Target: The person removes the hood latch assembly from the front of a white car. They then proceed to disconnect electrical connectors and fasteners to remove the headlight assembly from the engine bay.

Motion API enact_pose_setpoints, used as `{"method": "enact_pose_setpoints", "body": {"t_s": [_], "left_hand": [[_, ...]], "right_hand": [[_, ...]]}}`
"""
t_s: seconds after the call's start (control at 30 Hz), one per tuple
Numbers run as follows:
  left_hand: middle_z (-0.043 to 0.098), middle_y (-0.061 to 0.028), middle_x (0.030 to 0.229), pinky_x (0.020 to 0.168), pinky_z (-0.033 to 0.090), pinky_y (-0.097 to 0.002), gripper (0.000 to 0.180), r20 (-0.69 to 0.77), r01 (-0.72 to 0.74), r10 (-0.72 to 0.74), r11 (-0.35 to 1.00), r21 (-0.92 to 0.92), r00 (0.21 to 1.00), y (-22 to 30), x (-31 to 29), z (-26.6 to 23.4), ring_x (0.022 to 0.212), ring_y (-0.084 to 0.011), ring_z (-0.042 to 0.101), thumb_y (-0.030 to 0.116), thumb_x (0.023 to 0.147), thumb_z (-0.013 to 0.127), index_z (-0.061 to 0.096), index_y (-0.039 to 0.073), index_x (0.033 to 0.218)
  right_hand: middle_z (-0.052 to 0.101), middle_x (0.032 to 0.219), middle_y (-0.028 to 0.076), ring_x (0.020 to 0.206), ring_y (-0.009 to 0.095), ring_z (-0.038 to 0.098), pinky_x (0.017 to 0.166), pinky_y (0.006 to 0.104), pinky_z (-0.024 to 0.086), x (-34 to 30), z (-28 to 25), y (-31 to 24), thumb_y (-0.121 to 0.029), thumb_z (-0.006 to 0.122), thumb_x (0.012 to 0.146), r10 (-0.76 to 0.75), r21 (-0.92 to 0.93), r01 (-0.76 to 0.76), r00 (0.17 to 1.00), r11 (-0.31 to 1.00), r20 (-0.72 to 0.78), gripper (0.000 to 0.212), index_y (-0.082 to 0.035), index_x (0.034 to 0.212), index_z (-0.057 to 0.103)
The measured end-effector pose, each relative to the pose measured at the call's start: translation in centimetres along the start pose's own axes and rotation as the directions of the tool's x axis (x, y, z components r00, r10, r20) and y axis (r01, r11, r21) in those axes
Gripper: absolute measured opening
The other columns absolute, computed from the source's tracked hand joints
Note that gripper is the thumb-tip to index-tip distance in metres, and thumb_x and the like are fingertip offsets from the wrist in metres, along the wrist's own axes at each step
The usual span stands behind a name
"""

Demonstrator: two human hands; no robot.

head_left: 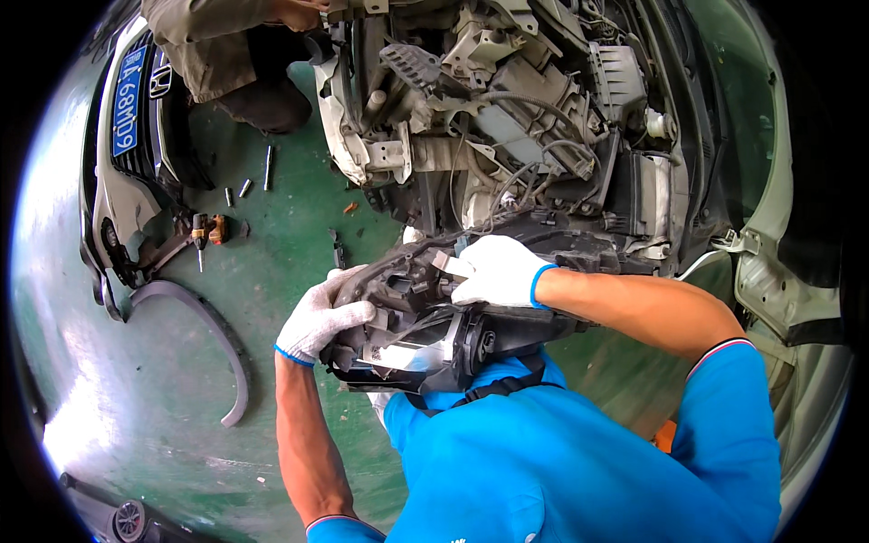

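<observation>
A black car headlight assembly [421,337] is held against my front, its back showing a round cap and pale housing parts. My left hand [321,317], in a white knit glove with a blue cuff, is closed round the left end of it. My right hand [502,271], gloved alike, bends over the upper side, fingers closed on the housing near a pale tab. The right fingertips are partly hidden. Just beyond lies the stripped car front [516,118], with bare metal, hoses and wiring exposed.
At the upper left a co-worker [213,50] crouches beside the car. A removed front bumper [136,195] stands at the far left. On the green floor lie a cordless driver [201,237], metal sockets [245,188], a rod [268,168] and a curved wheel-arch trim [213,330]. An open door [787,262] is to the right.
</observation>
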State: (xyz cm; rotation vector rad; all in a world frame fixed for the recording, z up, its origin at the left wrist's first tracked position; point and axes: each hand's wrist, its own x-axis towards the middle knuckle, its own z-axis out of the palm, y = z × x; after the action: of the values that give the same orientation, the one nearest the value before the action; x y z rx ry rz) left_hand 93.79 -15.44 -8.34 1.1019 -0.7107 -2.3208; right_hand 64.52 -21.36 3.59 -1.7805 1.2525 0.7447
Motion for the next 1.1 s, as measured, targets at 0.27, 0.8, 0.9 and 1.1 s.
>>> {"method": "enact_pose_setpoints", "body": {"t_s": [0.27, 0.8, 0.9, 1.1], "left_hand": [[0.072, -0.0096, 0.118, 0.095, 0.054, -0.0328, 0.078, 0.008, 0.041, -0.041, 0.999, -0.023, 0.999, 0.2, 0.5, -0.2, 0.103, -0.0187, 0.067, 0.027, 0.078, 0.09, 0.059, -0.003, 0.143], [0.073, -0.0057, 0.101, 0.078, 0.057, -0.0297, 0.07, 0.02, -0.012, 0.011, 1.0, 0.006, 1.0, 0.1, 1.2, -0.4, 0.085, -0.015, 0.066, 0.032, 0.08, 0.088, 0.064, -0.001, 0.137], [0.074, -0.0063, 0.101, 0.078, 0.057, -0.0301, 0.069, 0.008, -0.032, 0.032, 0.999, 0.012, 0.999, -0.6, 1.4, -0.7, 0.085, -0.0152, 0.067, 0.031, 0.08, 0.088, 0.065, -0.001, 0.136], [0.075, -0.0079, 0.103, 0.076, 0.057, -0.0289, 0.069, -0.017, -0.019, 0.02, 0.998, 0.052, 1.0, -0.7, 1.4, -0.9, 0.084, -0.014, 0.067, 0.031, 0.08, 0.088, 0.065, -0.002, 0.136]], "right_hand": [[0.067, 0.095, 0.019, 0.095, 0.04, 0.065, 0.082, 0.0495, 0.052, 2.4, 2.1, 0.8, -0.043, 0.067, 0.089, -0.003, -0.175, 0.003, 1.0, 0.985, 0.0, 0.043, -0.011, 0.119, 0.069], [0.07, 0.087, 0.025, 0.086, 0.042, 0.069, 0.078, 0.0475, 0.056, 5.0, 2.2, 1.7, -0.036, 0.072, 0.075, 0.06, -0.094, -0.058, 0.998, 0.994, 0.011, 0.039, 0.0, 0.087, 0.075], [0.073, 0.094, 0.028, 0.089, 0.042, 0.073, 0.082, 0.0452, 0.059, 4.0, 0.4, -0.5, -0.031, 0.071, 0.072, 0.204, -0.011, -0.204, 0.978, 0.979, 0.053, 0.042, 0.004, 0.092, 0.078], [0.071, 0.089, 0.03, 0.085, 0.043, 0.073, 0.079, 0.0453, 0.058, 3.4, -0.1, -0.9, -0.034, 0.072, 0.071, 0.174, -0.06, -0.171, 0.983, 0.984, 0.053, 0.045, 0.006, 0.089, 0.076]]}}
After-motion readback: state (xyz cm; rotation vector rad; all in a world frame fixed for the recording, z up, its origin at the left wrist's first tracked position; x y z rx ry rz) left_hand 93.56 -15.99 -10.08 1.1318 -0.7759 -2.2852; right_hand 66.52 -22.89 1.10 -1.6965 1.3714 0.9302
